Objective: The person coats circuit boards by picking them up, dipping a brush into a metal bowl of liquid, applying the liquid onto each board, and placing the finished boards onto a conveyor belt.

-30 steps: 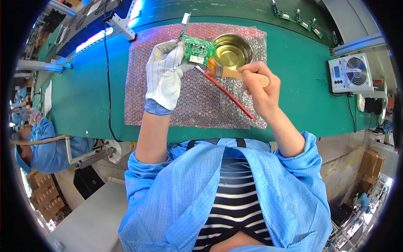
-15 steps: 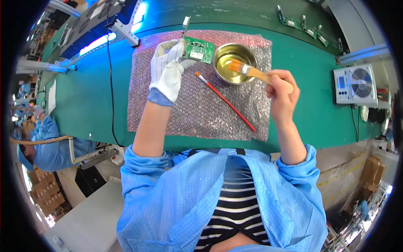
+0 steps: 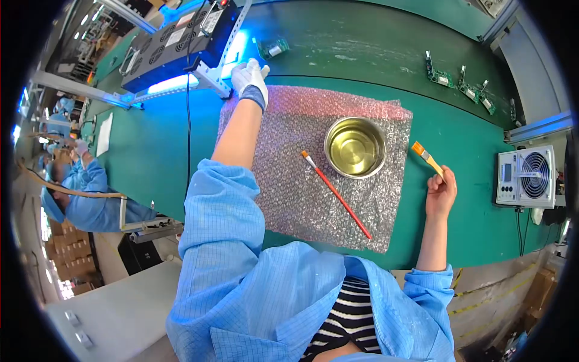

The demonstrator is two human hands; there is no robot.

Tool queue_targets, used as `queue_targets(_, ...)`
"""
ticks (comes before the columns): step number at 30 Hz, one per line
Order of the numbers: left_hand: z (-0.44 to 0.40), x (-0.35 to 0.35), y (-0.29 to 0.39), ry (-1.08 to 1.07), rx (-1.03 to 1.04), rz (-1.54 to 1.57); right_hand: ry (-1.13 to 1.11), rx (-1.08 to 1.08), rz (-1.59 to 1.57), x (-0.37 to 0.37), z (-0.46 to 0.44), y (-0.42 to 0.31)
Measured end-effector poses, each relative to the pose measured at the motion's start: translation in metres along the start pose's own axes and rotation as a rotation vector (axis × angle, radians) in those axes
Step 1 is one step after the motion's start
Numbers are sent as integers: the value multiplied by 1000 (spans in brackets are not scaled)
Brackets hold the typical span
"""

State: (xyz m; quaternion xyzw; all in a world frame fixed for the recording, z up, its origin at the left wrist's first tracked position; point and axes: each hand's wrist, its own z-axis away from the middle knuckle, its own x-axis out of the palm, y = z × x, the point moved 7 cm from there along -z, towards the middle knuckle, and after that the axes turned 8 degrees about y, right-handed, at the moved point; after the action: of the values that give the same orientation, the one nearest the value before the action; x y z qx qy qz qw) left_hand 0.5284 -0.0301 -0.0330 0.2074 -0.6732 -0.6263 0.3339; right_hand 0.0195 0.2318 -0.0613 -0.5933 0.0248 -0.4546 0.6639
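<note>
My left hand (image 3: 249,77), in a white glove, reaches to the edge of the dark green belt, under the blue light. Its fingers are apart and hold nothing. Just beyond the fingertips a green circuit board (image 3: 271,48) lies on the belt. My right hand (image 3: 442,188), bare, is closed around the wooden handle of a flat brush (image 3: 428,158) with orange bristles, right of the bubble wrap (image 3: 283,199). On the wrap stand a metal bowl (image 3: 379,164) of clear yellowish liquid and, beside it, a thin red-handled paintbrush (image 3: 338,195).
A black fan unit with blue light (image 3: 175,45) stands on a metal frame at upper left, its cable hanging across the green table (image 3: 151,163). Several circuit boards (image 3: 443,78) lie on the belt at right. A white fan device (image 3: 526,176) is at far right. Another person (image 3: 90,187) sits at left.
My left hand has moved forward and let go of the circuit board on the belt. My right hand has drawn the flat brush out of the bowl and to the right.
</note>
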Motion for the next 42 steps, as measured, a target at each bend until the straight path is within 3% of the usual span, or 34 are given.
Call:
queue_targets(2,8,14,13,-15,66,-63,-32,-12,-46,0,-3,-2)
queue_targets(5,47,56,23,-142,-40,-313,-81,-20,-104,4,-10,-3)
queue_targets(8,80,115,27,-414,43,-499,-123,-15,-183,2,-15,-1)
queue_targets(10,108,161,31,-533,139,-665,-133,13,-264,1,-16,-1)
queue_targets(12,140,221,26,-673,492,-996,-129,41,-340,-2,-18,-1)
queue_targets(16,219,314,-7,-981,613,-1146,-87,86,-372,-3,-19,-3)
queue_targets(20,273,379,-38,-1025,802,-1295,-39,113,-369,0,-18,-5)
queue_targets(26,261,376,-41,-979,778,-1384,-60,89,-318,0,-19,-3)
queue_targets(27,262,364,-32,-1173,912,-1350,-56,81,-310,-1,-20,-3)
queue_targets(30,243,293,2,-1459,1267,-1081,-74,92,-278,1,-19,-1)
queue_targets(31,228,265,12,-1495,1163,-1004,-66,78,-266,1,-18,-1)
queue_targets(32,212,233,14,-1507,605,-908,-59,59,-255,2,-18,-3)
queue_targets(33,196,199,15,-1323,-137,-522,-43,73,-219,3,-15,-3)
queue_targets(34,180,162,18,-1023,-522,-247,-52,78,-211,9,-9,-3)
queue_targets(36,170,104,40,-978,-451,-135,-139,79,-176,31,7,-8)
queue_targets(38,164,51,40,-897,-562,11,-152,62,-106,55,24,-13)
queue_targets(42,172,-30,49,-772,-586,81,-259,-5,301,101,52,-13)
